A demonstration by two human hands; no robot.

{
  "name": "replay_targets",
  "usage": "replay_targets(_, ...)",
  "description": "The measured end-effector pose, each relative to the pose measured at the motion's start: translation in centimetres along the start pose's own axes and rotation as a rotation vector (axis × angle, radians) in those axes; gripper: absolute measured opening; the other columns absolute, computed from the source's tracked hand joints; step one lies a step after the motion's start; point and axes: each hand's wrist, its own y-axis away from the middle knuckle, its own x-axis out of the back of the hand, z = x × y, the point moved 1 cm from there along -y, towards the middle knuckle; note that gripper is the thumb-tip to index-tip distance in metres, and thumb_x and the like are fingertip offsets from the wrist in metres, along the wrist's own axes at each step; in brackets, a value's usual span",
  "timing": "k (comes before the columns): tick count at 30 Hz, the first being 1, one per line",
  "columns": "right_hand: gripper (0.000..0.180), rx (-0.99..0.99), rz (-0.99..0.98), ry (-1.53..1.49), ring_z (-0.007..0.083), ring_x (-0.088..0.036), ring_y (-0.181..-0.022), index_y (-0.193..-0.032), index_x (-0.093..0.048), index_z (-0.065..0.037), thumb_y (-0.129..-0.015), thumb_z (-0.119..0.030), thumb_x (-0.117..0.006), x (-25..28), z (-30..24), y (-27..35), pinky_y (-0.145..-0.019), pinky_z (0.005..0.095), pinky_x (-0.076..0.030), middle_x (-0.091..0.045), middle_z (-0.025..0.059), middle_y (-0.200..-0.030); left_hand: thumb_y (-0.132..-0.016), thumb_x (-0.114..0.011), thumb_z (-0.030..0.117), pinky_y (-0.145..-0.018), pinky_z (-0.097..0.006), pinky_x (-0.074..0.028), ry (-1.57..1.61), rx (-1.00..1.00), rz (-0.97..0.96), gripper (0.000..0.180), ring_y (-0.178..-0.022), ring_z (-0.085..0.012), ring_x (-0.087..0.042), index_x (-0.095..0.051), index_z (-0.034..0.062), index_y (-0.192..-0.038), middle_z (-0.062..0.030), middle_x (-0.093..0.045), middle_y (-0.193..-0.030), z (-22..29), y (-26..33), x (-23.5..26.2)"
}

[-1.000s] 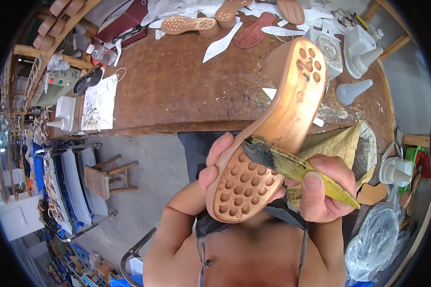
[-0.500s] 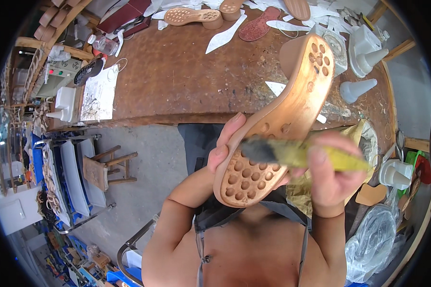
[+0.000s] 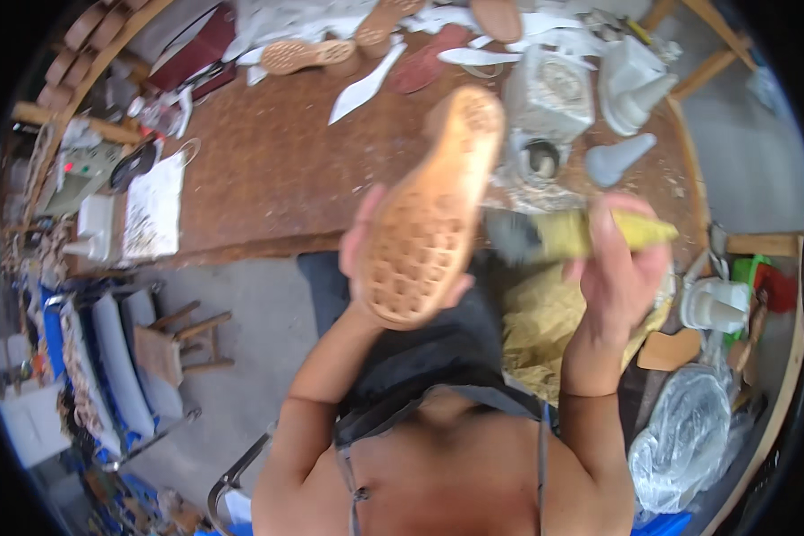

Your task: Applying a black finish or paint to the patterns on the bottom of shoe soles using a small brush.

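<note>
A tan shoe sole (image 3: 424, 223) with a raised heel hangs in front of me, its dimpled face turned up toward the camera. My left hand (image 3: 359, 234) is wrapped round it from beneath, fingers along one edge and the thumb side showing at the other. In my right hand (image 3: 618, 277) is a brush (image 3: 558, 235) with a yellow handle, gripped between thumb and fingers. Its dark bristles point left, just right of the sole and apart from it. Motion blurs the brush and the fingers.
On the brown worktable (image 3: 277, 170) are more tan soles (image 3: 305, 56), a red sole (image 3: 427, 61), white scraps and a whitish container (image 3: 549, 94) with a round dark pot (image 3: 541, 159). Nearby lie white nozzle-topped bottles (image 3: 639, 94), crumpled yellowish paper (image 3: 536, 326) and a wooden stool (image 3: 165, 348).
The brush was across the sole's dimpled face and is now off it, to the right. The sole has moved left and away from the camera. The whole view has shifted somewhat.
</note>
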Motion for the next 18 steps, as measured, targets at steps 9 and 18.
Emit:
replay_targets(9,0.017,0.052,-0.117,0.839,0.0156,-0.056,-0.060,-0.090,-0.062,-0.001,-0.084,-0.016,-0.061,5.2,6.9,-9.0,-0.058,0.0287,-0.045,-0.061,0.0069,-0.071,-0.056,-0.083,0.017,-0.101,-0.038,-0.034,-0.088,-0.094,0.131,0.110,-0.122,-0.0278,-0.038,-0.007,0.0026,-0.134,-0.0200,-0.021,-0.137,-6.2,-0.1,0.8)
replay_targets(18,0.018,0.093,-0.170,1.050,0.0306,-0.060,-0.065,-0.090,-0.062,0.000,-0.083,-0.017,-0.059,4.8,9.1,-11.0,-0.061,0.0347,-0.046,-0.062,0.0163,-0.072,-0.057,-0.082,0.017,-0.102,-0.041,-0.034,-0.117,-0.097,0.104,0.107,-0.125,-0.0337,-0.033,-0.008,0.0060,-0.134,-0.0256,-0.018,-0.138,-6.5,-0.5,1.3)
